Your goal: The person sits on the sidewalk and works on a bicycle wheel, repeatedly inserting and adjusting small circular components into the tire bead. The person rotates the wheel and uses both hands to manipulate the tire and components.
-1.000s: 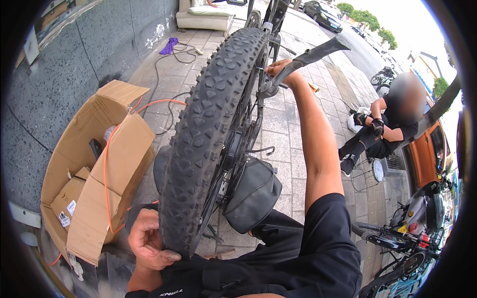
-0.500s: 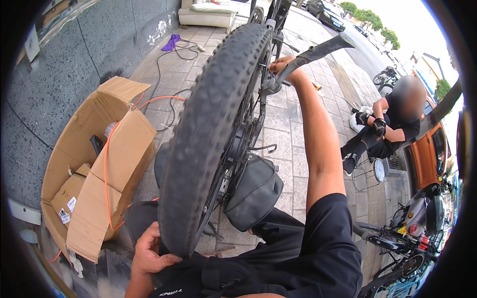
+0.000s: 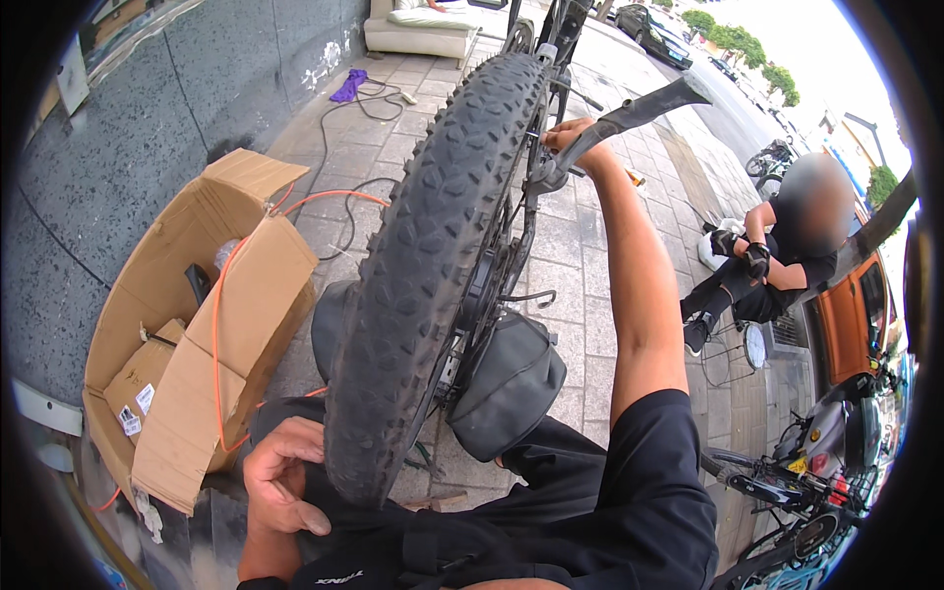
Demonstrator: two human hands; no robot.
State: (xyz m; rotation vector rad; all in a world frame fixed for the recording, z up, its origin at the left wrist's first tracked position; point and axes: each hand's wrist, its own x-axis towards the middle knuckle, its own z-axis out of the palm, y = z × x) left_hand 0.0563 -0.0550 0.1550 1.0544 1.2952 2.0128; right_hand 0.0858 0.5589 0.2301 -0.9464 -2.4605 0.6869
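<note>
A bicycle wheel with a knobbly black tire (image 3: 442, 226) stands upright between my arms. My left hand (image 3: 286, 479) is beside the tire's near end, fingers bent and thumb apart, with nothing visible in it. Reaching along the wheel's right side, my right hand (image 3: 578, 146) has its fingers curled in close to the frame; whatever they pinch is hidden. A grey arm with a flat end, like a kickstand (image 3: 629, 120), sticks out just over that hand. Black bags (image 3: 506, 383) hang or lie under the wheel, on both sides.
An open cardboard box (image 3: 251, 324) with an orange hose (image 3: 218, 344) over it stands left, by a grey wall (image 3: 226, 79). A person (image 3: 777, 246) in gloves sits at right. Parked bikes (image 3: 787, 482) fill the lower right. A cable and purple cloth (image 3: 348, 86) lie on the paving.
The tire's tread, blurred before, now shows sharply. My left hand has come off the tire, its thumb now lower and apart from it. My right hand stays by the frame.
</note>
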